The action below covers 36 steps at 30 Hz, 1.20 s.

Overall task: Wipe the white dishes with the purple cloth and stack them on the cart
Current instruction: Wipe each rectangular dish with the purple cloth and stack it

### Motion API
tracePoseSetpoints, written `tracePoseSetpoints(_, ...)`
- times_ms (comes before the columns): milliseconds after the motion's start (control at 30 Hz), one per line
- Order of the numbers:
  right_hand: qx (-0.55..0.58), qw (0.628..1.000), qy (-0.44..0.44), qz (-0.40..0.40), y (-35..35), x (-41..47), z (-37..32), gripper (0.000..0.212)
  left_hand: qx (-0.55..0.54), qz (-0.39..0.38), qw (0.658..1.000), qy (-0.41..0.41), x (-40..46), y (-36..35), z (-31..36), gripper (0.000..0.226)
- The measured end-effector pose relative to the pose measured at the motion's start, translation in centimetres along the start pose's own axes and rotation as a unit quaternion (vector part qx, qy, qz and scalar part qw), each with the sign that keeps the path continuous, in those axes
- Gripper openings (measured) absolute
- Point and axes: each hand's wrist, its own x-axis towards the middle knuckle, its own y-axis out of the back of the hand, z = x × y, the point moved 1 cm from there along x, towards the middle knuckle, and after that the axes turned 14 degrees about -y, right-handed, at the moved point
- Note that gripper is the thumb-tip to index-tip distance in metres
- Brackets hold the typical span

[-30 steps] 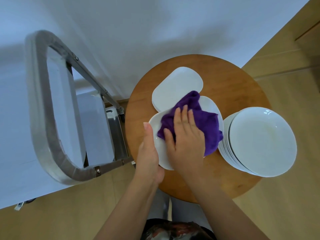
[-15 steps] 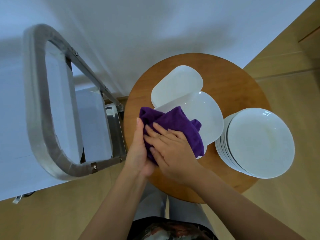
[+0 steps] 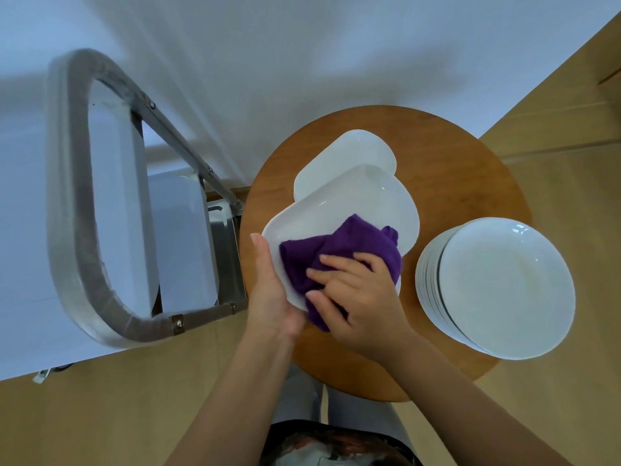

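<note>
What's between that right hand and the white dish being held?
In the head view, the purple cloth lies between the right hand and the white dish; the fingers press it against the dish.

The scene is being lit softly and evenly from above, with a cool bluish cast being thrown over the white wall [image 3: 302,62] at the far side. Broad, faint shadows are being spread across that wall, and a soft shadow is being cast on the round wooden table [image 3: 453,169] beneath the held dish [image 3: 353,203]. Small glints are being reflected off the stacked plates [image 3: 504,290] at the right and off the dish's rim. Strong wide-angle distortion is being shown at the edges, where the cart handle [image 3: 74,196] at the left is being bowed. Slight softness is being seen throughout; no area is being blown out.
</note>
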Motion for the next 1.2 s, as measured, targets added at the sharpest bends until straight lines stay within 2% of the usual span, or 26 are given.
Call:
tracePoseSetpoints(67,0.025,0.994,-0.046,0.096,0.0,0.2,0.1,0.016,-0.021,0.037,0.999,-0.014,-0.3,-0.7,-0.8,0.073)
tracePoseSetpoints(133,0.018,0.984,-0.117,0.134,0.0,0.5,-0.5,0.049,-0.032,0.086,0.996,-0.022,-0.6,-1.3,-1.4,0.071)
tracePoseSetpoints(233,0.004,0.951,-0.290,0.102,0.1,1.0,-1.5,0.095,-0.050,0.153,0.986,-0.038,-0.4,-1.4,-2.0,0.072)
tracePoseSetpoints(300,0.139,0.898,-0.412,0.065,-0.2,1.0,-1.8,0.110,-0.067,0.171,0.981,-0.057,-0.3,-1.4,-2.1,0.065)
tracePoseSetpoints(367,0.304,0.814,-0.492,0.048,-0.6,0.8,-1.7,0.108,-0.080,0.160,0.981,-0.073,-0.3,-1.3,-2.1,0.065)
tracePoseSetpoints(400,0.350,0.780,-0.517,0.043,-0.8,0.7,-1.5,0.101,-0.079,0.148,0.982,-0.080,-0.4,-1.3,-2.1,0.068)
tracePoseSetpoints(467,0.397,0.738,-0.544,0.045,-1.2,0.4,-0.9,0.078,-0.063,0.124,0.986,-0.089,-0.6,-1.3,-2.0,0.069)
tracePoseSetpoints(533,0.430,0.713,-0.551,0.061,-1.5,0.0,-0.5,0.067,-0.049,0.085,0.991,-0.085,-0.7,-1.0,-1.9,0.062)
tracePoseSetpoints(600,0.449,0.700,-0.550,0.078,-1.5,-0.5,-0.2,0.065,-0.030,0.046,0.996,-0.074,-0.6,-0.7,-1.8,0.056)
tracePoseSetpoints(733,0.498,0.666,-0.547,0.098,-1.2,-0.8,-0.1,0.058,0.019,0.004,0.999,-0.042,-0.2,-0.5,-1.3,0.057)
tracePoseSetpoints(833,0.524,0.639,-0.549,0.127,-0.2,-0.3,0.8,0.061,0.058,-0.024,0.998,-0.029,-0.3,-0.3,-0.6,0.062)
tracePoseSetpoints(933,0.532,0.627,-0.553,0.133,0.3,0.0,1.8,0.069,0.097,-0.017,0.995,-0.029,-0.4,0.1,-0.1,0.066)
tracePoseSetpoints(1000,0.538,0.621,-0.554,0.136,0.5,0.0,2.3,0.064,0.127,-0.017,0.991,-0.024,-0.5,0.3,0.2,0.069)
tracePoseSetpoints(1067,0.547,0.609,-0.556,0.145,1.1,-0.1,3.1,0.060,0.174,-0.012,0.984,-0.019,-0.6,0.8,0.8,0.062)
tracePoseSetpoints(1100,0.539,0.618,-0.554,0.141,1.6,-0.2,3.9,0.058,0.206,-0.010,0.978,-0.022,-0.5,1.3,1.2,0.055)
tracePoseSetpoints(1133,0.523,0.644,-0.545,0.121,2.2,-0.4,4.7,0.054,0.240,-0.011,0.970,-0.027,-0.4,1.8,1.8,0.053)
tracePoseSetpoints(1200,0.476,0.710,-0.520,0.019,3.2,-0.6,5.6,0.052,0.276,-0.029,0.960,-0.037,0.1,2.6,3.4,0.053)
